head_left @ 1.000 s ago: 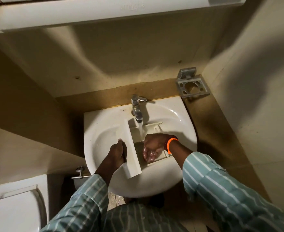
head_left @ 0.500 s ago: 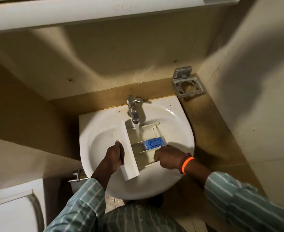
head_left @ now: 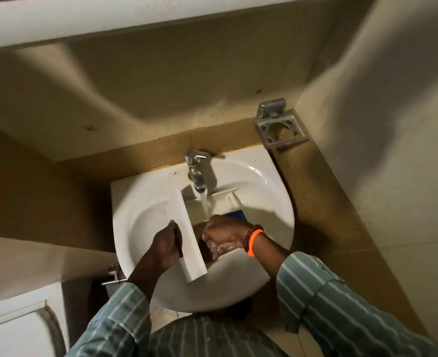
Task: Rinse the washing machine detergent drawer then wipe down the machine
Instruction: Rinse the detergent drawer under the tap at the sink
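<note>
The white detergent drawer (head_left: pixel 190 235) lies across the white sink (head_left: pixel 272 202), its long front panel on the left. My left hand (head_left: pixel 165 247) grips that panel from the left side. Water runs from the chrome tap (head_left: pixel 196 171) into the drawer's compartments. My right hand (head_left: pixel 223 237), wet, with fingers curled down, reaches inside the near compartment and touches its inner surface. A blue insert (head_left: pixel 236 215) peeks out behind my right wrist, mostly hidden. The washing machine is out of view.
A metal tumbler holder (head_left: pixel 281 130) is fixed to the wall at the sink's back right. A toilet cistern (head_left: pixel 19 323) stands at lower left, with a small wall tap (head_left: pixel 114 275) beside it. A white cabinet overhangs above. Walls close in on both sides.
My right hand has moved from the drawer's right edge into the near compartment, now covering most of the blue insert. My left hand stays on the front panel; water keeps running.
</note>
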